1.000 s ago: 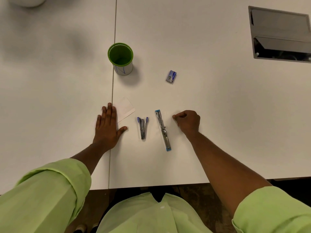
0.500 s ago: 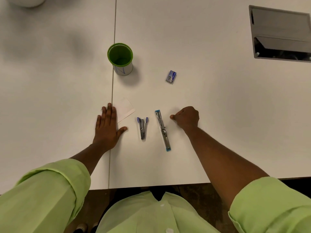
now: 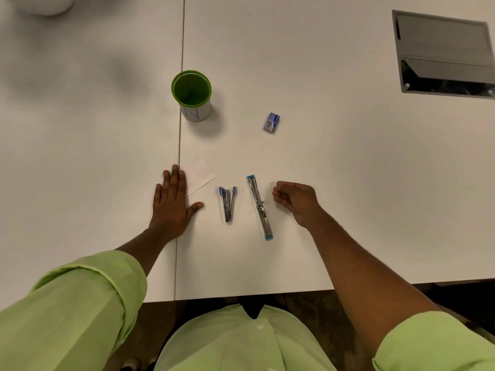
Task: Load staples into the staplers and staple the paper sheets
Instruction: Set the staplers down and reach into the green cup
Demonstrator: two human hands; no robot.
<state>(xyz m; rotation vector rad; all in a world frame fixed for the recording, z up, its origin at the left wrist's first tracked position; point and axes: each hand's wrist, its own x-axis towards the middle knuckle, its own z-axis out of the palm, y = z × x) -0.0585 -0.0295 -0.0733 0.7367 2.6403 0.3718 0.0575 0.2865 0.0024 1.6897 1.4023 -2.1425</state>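
Observation:
My left hand [image 3: 171, 207] lies flat on the white table, its fingertips on the near left corner of the white paper sheets [image 3: 201, 174]. To the right lies a small stapler [image 3: 228, 204] with purple-blue tips, its arms slightly spread. Further right a long stapler [image 3: 259, 207] with light blue ends lies swung fully open. My right hand [image 3: 296, 200] hovers just right of it, fingers loosely curled and apart, nothing visibly in them. A tiny staple piece [image 3: 272, 183] rests on the table at the index fingertip. The staple box [image 3: 271, 122] sits farther back.
A green cup [image 3: 191, 95] stands behind the paper, on the seam [image 3: 180, 135] between two tabletops. A recessed metal cable hatch [image 3: 444, 54] is at the far right. The table's near edge [image 3: 241, 295] runs just in front of my body.
My right hand has loosened from a closed fist pressed on the table into a loose curl, uncovering the staple piece at its fingertip. My left hand has not moved.

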